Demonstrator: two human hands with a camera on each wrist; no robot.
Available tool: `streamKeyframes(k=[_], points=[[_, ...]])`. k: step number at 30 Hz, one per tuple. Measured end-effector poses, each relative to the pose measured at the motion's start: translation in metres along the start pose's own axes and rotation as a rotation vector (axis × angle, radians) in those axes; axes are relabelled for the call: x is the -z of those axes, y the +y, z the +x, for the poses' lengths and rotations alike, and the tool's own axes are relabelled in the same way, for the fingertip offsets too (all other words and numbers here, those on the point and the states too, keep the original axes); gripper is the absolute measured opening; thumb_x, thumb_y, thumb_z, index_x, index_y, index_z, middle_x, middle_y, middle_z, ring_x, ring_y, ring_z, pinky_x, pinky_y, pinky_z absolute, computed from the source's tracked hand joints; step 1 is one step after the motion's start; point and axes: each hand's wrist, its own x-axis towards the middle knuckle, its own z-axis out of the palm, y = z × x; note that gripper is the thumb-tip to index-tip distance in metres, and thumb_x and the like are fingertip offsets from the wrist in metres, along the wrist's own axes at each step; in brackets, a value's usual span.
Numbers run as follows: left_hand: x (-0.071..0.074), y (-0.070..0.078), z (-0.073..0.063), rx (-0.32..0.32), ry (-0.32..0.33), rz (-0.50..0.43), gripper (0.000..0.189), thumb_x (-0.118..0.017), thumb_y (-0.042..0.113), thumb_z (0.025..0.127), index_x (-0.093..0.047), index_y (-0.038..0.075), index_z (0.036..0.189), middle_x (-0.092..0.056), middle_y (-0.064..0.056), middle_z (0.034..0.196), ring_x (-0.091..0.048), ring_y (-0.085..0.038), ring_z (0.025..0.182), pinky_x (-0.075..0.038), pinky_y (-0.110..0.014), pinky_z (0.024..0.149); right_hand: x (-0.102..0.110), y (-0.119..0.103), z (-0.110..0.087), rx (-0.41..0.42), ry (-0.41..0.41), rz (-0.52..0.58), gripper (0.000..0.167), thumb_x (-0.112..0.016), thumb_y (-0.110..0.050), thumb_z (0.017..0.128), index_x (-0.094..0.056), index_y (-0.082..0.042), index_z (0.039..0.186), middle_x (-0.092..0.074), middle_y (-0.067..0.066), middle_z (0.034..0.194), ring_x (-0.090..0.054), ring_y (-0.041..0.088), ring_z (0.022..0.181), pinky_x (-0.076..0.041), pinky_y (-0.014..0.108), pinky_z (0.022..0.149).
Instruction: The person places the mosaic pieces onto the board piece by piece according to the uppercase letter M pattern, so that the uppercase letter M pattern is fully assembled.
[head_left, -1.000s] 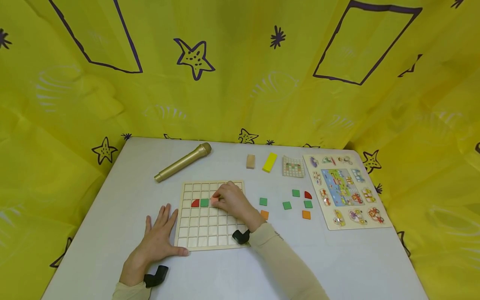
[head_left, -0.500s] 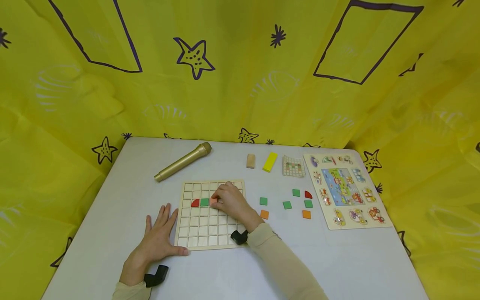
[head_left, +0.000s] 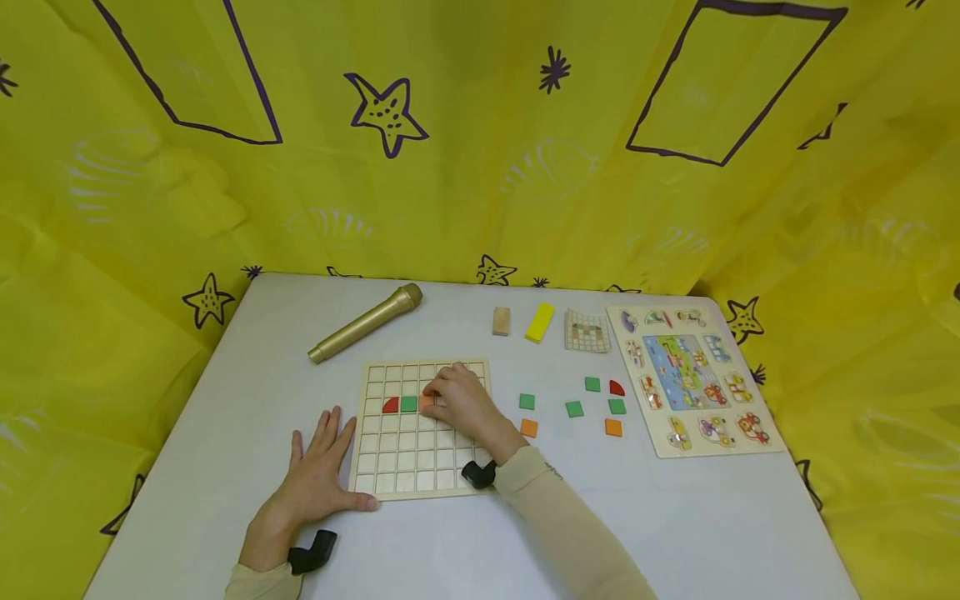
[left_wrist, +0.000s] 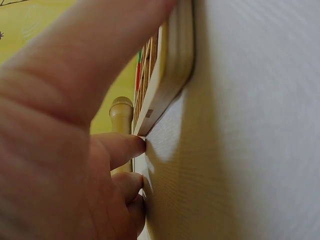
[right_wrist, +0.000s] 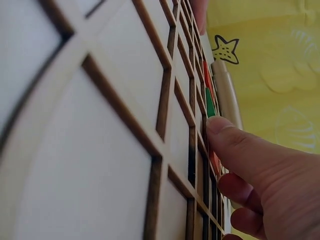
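Note:
A wooden grid board (head_left: 414, 460) lies on the table in front of me. One row bears a red quarter-circle tile (head_left: 391, 406) and, beside it, a green square tile (head_left: 408, 404). Just right of the green one, my right hand (head_left: 465, 407) pinches an orange square tile (head_left: 426, 402) at a cell; the right wrist view shows the thumb over the tile (right_wrist: 214, 161), partly hiding it. My left hand (head_left: 318, 473) lies spread at the board's left side, its thumb touching the front-left corner and its fingertips by the left edge.
Right of the board lie loose green tiles (head_left: 574, 409), orange tiles (head_left: 613, 427) and a red quarter-circle (head_left: 617, 387). Farther back are a gold microphone (head_left: 365, 323), a wooden block (head_left: 501, 322), a yellow block (head_left: 539, 323) and a pattern card (head_left: 587, 332). A picture puzzle board (head_left: 660, 433) lies far right.
My right hand has shifted very slightly left with the orange tile, now close against the green one. The left hand stays where it was.

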Motion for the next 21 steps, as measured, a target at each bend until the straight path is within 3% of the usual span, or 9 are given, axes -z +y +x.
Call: streamKeyframes(k=[10,21], points=[[-0.002,-0.002,0.001,-0.004,0.003,-0.011,0.135,-0.079,0.073,0.054,-0.028,-0.008,0.149,-0.007,-0.031,0.157,0.0,-0.044,0.144,0.011,-0.068,0.104,0.012,0.013,-0.013,-0.056,0.03,0.037,0.032,-0.075,-0.037,0.087,-0.074,-0.013,0.109,-0.066,-0.002,0.106,-0.051,0.016,0.099,-0.042,0.032,0.088],[0.001,0.001,0.0,-0.002,0.001,-0.017,0.134,-0.08,0.072,0.054,-0.027,-0.008,0.149,-0.007,-0.031,0.157,0.0,-0.044,0.144,0.01,-0.069,0.104,0.037,0.036,-0.031,-0.126,0.092,0.102,0.029,-0.076,-0.031,0.087,-0.074,-0.01,0.108,-0.066,-0.002,0.102,-0.048,0.016,0.089,-0.041,0.03,0.078]])
